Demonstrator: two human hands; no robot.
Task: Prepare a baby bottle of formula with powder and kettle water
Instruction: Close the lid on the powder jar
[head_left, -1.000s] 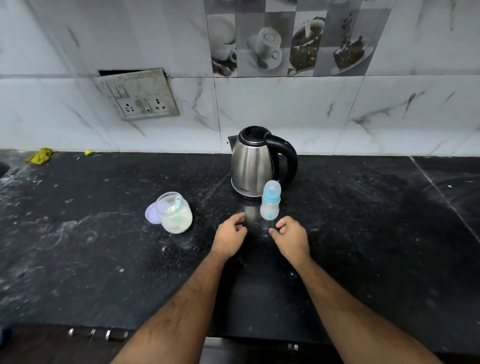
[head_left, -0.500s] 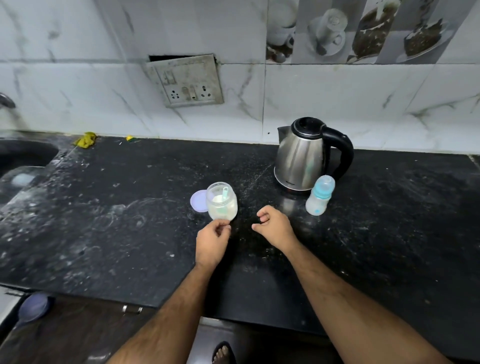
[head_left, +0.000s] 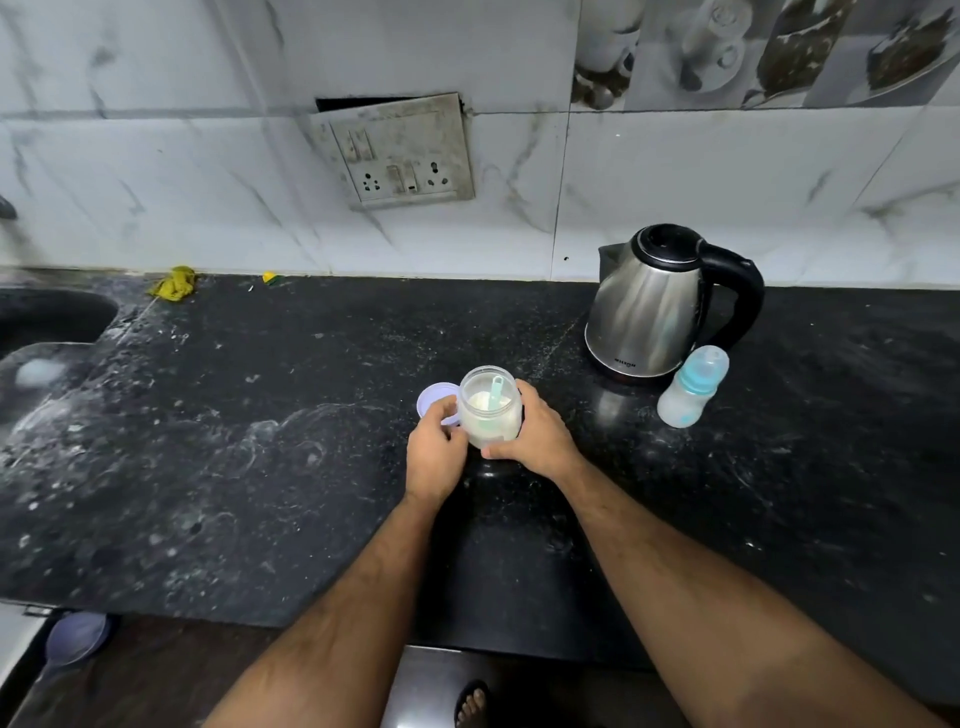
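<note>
Left hand: the left hand (head_left: 435, 453) is curled against the left side of the powder jar (head_left: 490, 414), fingers and thumb wrapped on its wall.
Right hand: the right hand (head_left: 535, 435) cups the jar's right side, thumb along the base in front, fingers round the back; both hands hold the same jar.
Powder jar: a clear open jar standing upright on the black counter (head_left: 260, 467), part full of pale powder, with a light green scoop (head_left: 494, 397) standing in it, handle poking up towards the mouth.
Lid: a lilac lid (head_left: 434, 402) lies flat on the counter, touching the jar's left side, partly behind the left hand's fingers.
Baby bottle: the baby bottle (head_left: 691, 388), blue collar and clear cap on, stands well to the right of the jar, just in front of the kettle (head_left: 649, 306).
Kettle: steel body, black handle turned right, lid closed, near the tiled wall.
Farther off: a socket plate (head_left: 395, 150) on the wall, a yellow cloth (head_left: 174, 283) by the sink (head_left: 52, 317) at far left.
</note>
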